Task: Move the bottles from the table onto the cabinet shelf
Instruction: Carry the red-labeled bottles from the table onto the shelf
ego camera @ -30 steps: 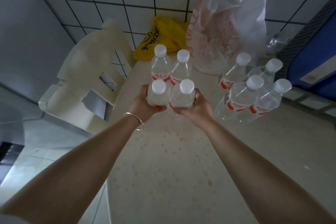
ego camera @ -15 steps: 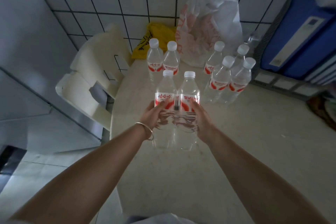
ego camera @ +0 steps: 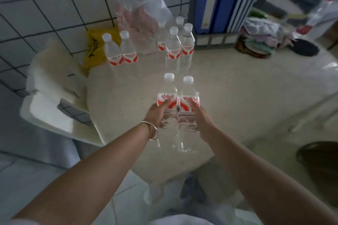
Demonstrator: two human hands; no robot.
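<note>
Fingers of the left hand (ego camera: pixel 157 113) curl round the left bottle (ego camera: pixel 167 107) of an upright pair, while those of the right hand (ego camera: pixel 202 120) wrap the right bottle (ego camera: pixel 189 109); the two bottles touch side by side, held over the near part of the pale bench (ego camera: pixel 237 82). A bangle (ego camera: pixel 149 129) circles the left wrist. Two more capped bottles (ego camera: pixel 120 51) stand together at the far left of the bench, and a cluster of four bottles (ego camera: pixel 175 44) stands farther right, in front of a white plastic bag (ego camera: pixel 142 22). A yellow bag (ego camera: pixel 95 47) lies against the tiled wall. Blue binders (ego camera: pixel 225 0) stand in a rack at the far right; a white chair (ego camera: pixel 54 97) sits left of the bench.
</note>
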